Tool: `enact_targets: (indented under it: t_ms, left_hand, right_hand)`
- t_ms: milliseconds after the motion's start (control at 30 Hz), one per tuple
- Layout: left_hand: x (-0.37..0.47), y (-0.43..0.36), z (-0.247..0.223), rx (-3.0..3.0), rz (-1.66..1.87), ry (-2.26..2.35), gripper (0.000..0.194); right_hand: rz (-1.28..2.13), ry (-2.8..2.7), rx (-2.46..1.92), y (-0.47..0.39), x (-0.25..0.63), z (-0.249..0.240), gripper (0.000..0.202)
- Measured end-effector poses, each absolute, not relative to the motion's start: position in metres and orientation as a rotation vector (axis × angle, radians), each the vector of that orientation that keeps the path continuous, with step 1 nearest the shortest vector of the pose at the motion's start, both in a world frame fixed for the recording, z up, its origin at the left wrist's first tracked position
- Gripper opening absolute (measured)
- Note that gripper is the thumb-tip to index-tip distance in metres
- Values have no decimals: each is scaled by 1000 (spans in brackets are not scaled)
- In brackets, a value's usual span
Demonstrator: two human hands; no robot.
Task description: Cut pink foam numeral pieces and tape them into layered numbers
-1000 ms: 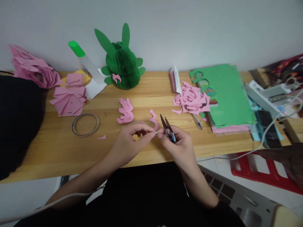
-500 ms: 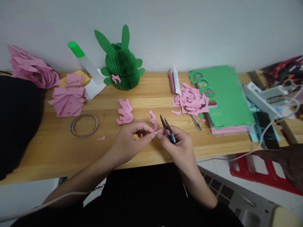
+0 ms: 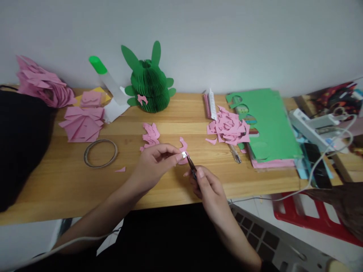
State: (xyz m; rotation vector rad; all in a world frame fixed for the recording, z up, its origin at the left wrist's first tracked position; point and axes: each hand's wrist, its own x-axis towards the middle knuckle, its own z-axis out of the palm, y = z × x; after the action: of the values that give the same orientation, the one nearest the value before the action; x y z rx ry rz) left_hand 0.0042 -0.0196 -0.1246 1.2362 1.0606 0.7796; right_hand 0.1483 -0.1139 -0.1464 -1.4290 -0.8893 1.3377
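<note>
My left hand pinches a small white piece, which could be tape or paper. Its fingers are closed at the tips. In my right hand is a small pair of dark-bladed scissors, with the blade tips right beside the white piece. Just behind my fingertips lies a curved pink paper cutout on the table, partly hidden by them. A stack of wavy pink cutouts lies behind my left hand. At the back stands a green honeycomb paper rabbit with a pink scrap on its side.
Pink paper scraps pile up beside a stack of green paper. A tape ring, folded pink paper and a green-capped glue bottle are on the left. A white power strip and a phone lie at right.
The scissors have turned from pointing up and away in my right palm to pointing at the white piece. My right hand has lowered slightly and let go of that piece.
</note>
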Motion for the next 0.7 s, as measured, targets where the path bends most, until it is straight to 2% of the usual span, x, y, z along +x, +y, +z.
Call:
enact_targets:
  t_ms: [700]
  left_hand:
    - [4, -18, -120, 1334, 709, 1059, 7]
  right_hand:
    - [1391, -854, -1431, -105, 149, -145, 48]
